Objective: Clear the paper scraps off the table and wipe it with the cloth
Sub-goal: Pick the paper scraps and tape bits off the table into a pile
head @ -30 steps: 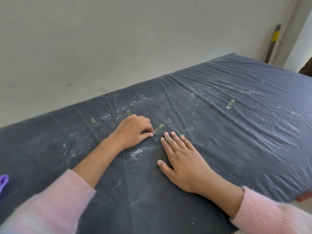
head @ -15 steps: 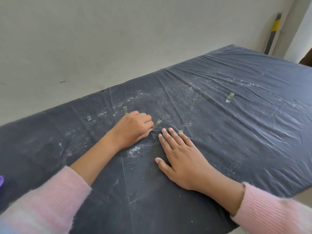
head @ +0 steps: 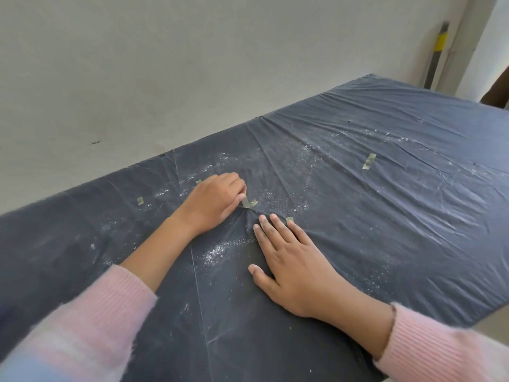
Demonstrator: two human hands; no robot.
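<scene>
A dark wrinkled sheet covers the table (head: 385, 230), dusted with white powder. Small greenish paper scraps are stuck on it. My left hand (head: 212, 202) pinches one end of a scrap (head: 249, 203) and peels it up, so the sheet puckers under it. My right hand (head: 292, 255) lies flat with fingers spread, pressing the sheet down just below that scrap. Another scrap (head: 289, 220) peeks out at my right fingertips. More scraps lie at the left (head: 140, 200), behind my left hand (head: 199, 182), and far right (head: 369, 161). No cloth is in view.
A pale wall runs along the table's far edge. A grey pole with a yellow band (head: 438, 51) leans in the back right corner. White powder streaks (head: 220, 250) lie between my forearms and across the sheet's far side.
My left hand has taken hold of the scrap's end and lifted it off the sheet, bunching the cover. My right hand stayed pressed flat. The view shifted slightly.
</scene>
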